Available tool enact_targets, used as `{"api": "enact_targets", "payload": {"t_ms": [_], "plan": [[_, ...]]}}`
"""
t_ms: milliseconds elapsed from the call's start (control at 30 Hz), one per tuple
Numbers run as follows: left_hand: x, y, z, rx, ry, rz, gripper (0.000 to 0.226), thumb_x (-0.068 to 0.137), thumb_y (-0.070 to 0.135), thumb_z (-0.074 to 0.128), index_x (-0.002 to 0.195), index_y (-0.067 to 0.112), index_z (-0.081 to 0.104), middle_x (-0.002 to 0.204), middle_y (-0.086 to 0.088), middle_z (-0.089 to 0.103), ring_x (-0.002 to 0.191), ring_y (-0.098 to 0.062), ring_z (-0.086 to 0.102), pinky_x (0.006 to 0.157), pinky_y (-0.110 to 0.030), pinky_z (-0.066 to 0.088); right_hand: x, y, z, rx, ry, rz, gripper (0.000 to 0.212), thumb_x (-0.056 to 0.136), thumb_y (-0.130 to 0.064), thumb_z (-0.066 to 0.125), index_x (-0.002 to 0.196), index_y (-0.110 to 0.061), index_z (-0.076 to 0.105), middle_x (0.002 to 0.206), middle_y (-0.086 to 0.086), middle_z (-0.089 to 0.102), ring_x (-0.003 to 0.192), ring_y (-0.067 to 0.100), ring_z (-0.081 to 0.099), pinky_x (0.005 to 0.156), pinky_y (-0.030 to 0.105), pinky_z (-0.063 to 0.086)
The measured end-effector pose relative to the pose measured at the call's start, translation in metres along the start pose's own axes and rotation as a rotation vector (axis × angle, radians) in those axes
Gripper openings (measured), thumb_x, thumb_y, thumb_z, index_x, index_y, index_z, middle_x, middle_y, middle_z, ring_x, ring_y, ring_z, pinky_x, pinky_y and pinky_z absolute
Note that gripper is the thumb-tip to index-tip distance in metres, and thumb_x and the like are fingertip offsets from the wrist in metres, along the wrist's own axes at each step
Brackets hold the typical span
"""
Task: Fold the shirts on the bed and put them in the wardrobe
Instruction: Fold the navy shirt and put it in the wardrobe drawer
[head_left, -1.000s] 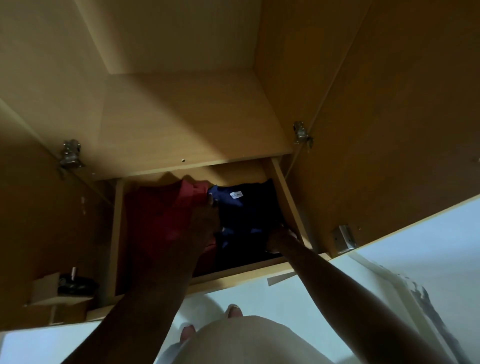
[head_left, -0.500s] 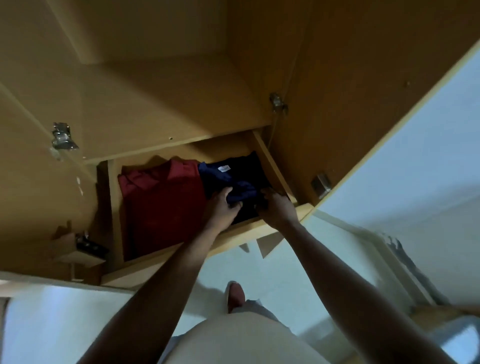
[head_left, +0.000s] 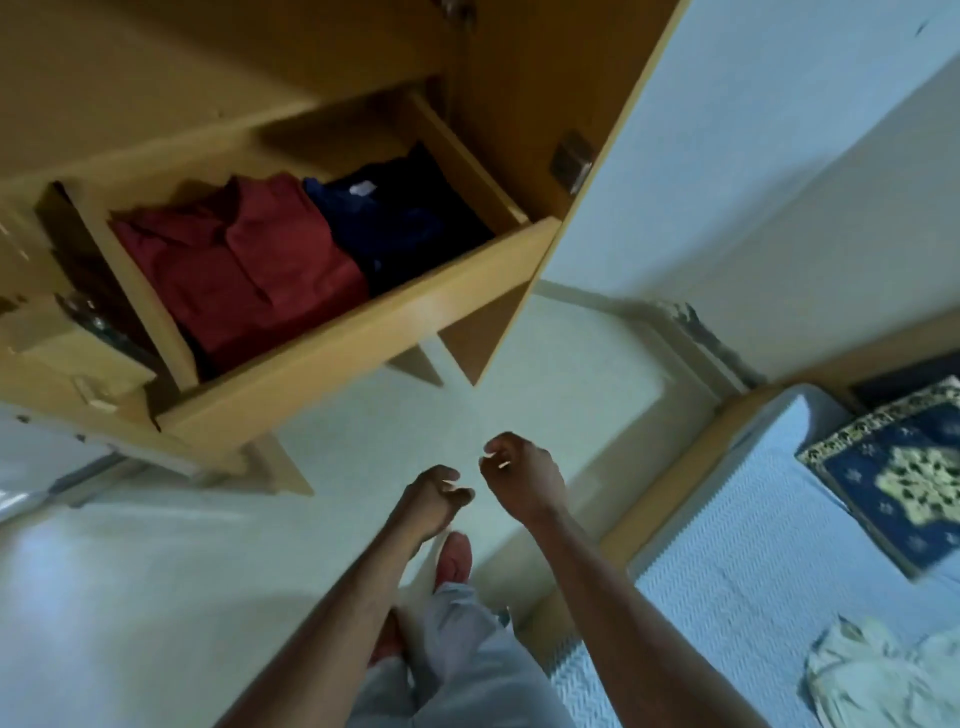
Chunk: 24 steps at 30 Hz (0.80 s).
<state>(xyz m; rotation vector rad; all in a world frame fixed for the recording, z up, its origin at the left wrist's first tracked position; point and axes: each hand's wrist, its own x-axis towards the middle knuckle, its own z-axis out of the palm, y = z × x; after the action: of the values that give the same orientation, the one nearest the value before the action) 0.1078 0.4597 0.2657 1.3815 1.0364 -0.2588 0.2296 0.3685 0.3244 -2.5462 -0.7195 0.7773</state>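
My left hand (head_left: 434, 499), right hand (head_left: 519, 475) side by side over floor, fingers loosely curled, nothing held. Beyond them, up-left: open wardrobe drawer (head_left: 363, 332), folded red shirt (head_left: 244, 265) touching folded navy shirt (head_left: 400, 218). Crumpled pale garment (head_left: 883, 675) on bed (head_left: 727, 571), well right of right hand.

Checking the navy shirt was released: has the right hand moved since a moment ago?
Yes. The right hand has pulled back out of the drawer, toward the person, holding nothing.
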Motion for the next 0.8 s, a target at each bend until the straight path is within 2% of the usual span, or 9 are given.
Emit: {"api": "enact_targets", "payload": {"t_ms": [100,200,367,467,533,600,700,800], "plan": [[-0.006,-0.037,0.033,-0.025,-0.051,-0.047,0.036,0.082,0.031,0.070,0.115,0.018,0.060,0.103,-0.007,0.071,0.094,-0.025,0.068,0.083,-0.041,0.058,-0.022,0.049,0.039,-0.016,-0.054,0.067,0.018,0.086,-0.035,0.059,0.101,-0.029,0.066,0.096,-0.011,0.072,0.094,0.016,0.067,0.080,0.030,0.053],[0.012,-0.085,0.072,0.004,-0.083,-0.086,0.037,0.079,0.035,0.067,0.113,0.023,0.062,0.100,-0.003,0.071,0.093,-0.022,0.068,0.084,-0.042,0.057,-0.029,0.103,0.079,-0.016,-0.094,0.121,0.017,0.088,-0.030,0.060,0.102,-0.026,0.068,0.099,-0.006,0.073,0.096,0.018,0.067,0.081,0.028,0.052],[0.059,-0.156,0.128,0.094,-0.081,-0.077,0.030,0.087,0.034,0.064,0.116,0.027,0.061,0.115,0.000,0.067,0.101,-0.023,0.065,0.088,-0.033,0.052,-0.016,0.186,0.141,0.069,-0.105,0.199,0.022,0.088,-0.029,0.064,0.108,-0.023,0.067,0.102,-0.004,0.073,0.096,0.015,0.067,0.081,0.025,0.049],[0.102,-0.203,0.163,0.172,-0.076,-0.044,0.032,0.089,0.031,0.064,0.119,0.022,0.062,0.119,0.000,0.065,0.110,-0.020,0.060,0.087,-0.024,0.045,0.002,0.236,0.182,0.127,-0.038,0.203,0.020,0.088,-0.025,0.064,0.107,-0.019,0.069,0.096,-0.006,0.070,0.087,0.011,0.065,0.074,0.020,0.041],[0.127,-0.220,0.183,0.207,-0.085,-0.031,0.033,0.088,0.030,0.065,0.119,0.020,0.062,0.115,-0.002,0.067,0.110,-0.023,0.061,0.089,-0.025,0.046,0.013,0.260,0.199,0.182,0.017,0.198,0.019,0.088,-0.023,0.065,0.105,-0.018,0.069,0.090,-0.009,0.065,0.081,0.008,0.061,0.073,0.021,0.042],[0.151,-0.235,0.206,0.254,-0.104,0.009,0.032,0.088,0.031,0.066,0.118,0.020,0.062,0.111,-0.004,0.069,0.108,-0.025,0.063,0.088,-0.026,0.049,0.026,0.291,0.215,0.238,0.081,0.188,0.016,0.087,-0.024,0.066,0.102,-0.020,0.070,0.087,-0.009,0.068,0.079,0.009,0.063,0.076,0.024,0.049],[0.173,-0.238,0.237,0.354,-0.092,0.110,0.037,0.087,0.030,0.065,0.122,0.019,0.061,0.119,-0.004,0.066,0.110,-0.023,0.061,0.082,-0.023,0.043,0.038,0.338,0.219,0.336,0.212,0.172,0.014,0.082,-0.031,0.062,0.093,-0.028,0.070,0.083,-0.006,0.071,0.078,0.014,0.069,0.078,0.036,0.057],[0.169,-0.225,0.271,0.442,-0.058,0.221,0.041,0.086,0.029,0.063,0.126,0.018,0.060,0.124,-0.004,0.064,0.113,-0.023,0.058,0.091,-0.028,0.046,0.031,0.384,0.194,0.414,0.346,0.175,0.012,0.086,-0.019,0.059,0.090,-0.028,0.066,0.085,-0.001,0.071,0.078,0.018,0.070,0.076,0.041,0.059]]}}
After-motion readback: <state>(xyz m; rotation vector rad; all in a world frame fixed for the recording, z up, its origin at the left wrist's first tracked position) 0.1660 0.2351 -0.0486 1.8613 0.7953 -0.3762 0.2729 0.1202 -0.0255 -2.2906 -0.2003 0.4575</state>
